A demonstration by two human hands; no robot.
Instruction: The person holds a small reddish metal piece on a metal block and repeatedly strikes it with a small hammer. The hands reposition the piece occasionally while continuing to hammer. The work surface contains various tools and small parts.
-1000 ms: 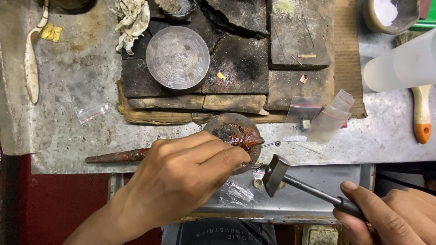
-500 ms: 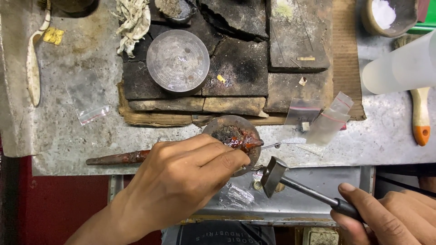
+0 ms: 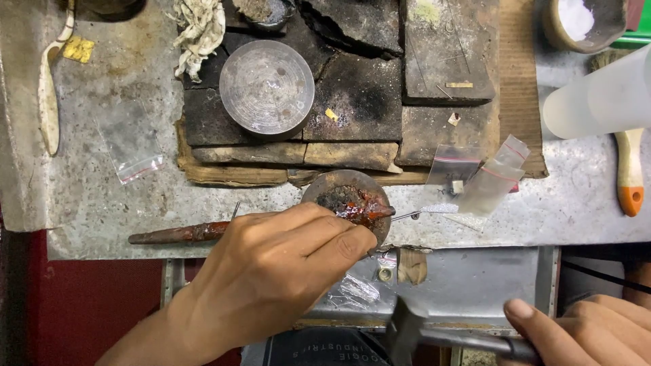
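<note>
At the front edge of the grey desk (image 3: 102, 217), the left hand (image 3: 271, 278) is lying with fingers curled, fingertips pressing onto a round block (image 3: 349, 203) coated with dark red-brown material; whether anything is pinched between those fingertips cannot be told. A reddish rod (image 3: 176, 234) is running out from under this hand toward the left. Low at the right, the right hand (image 3: 590, 332) is closing around the dark handle of a small hammer (image 3: 407, 332), whose head is hanging below the desk edge, well apart from the block. Behind the block, a round metal dish (image 3: 266, 87) is sitting on charred slabs (image 3: 366, 95). Small clear bags (image 3: 488, 173) are lying just right of the block.
</note>
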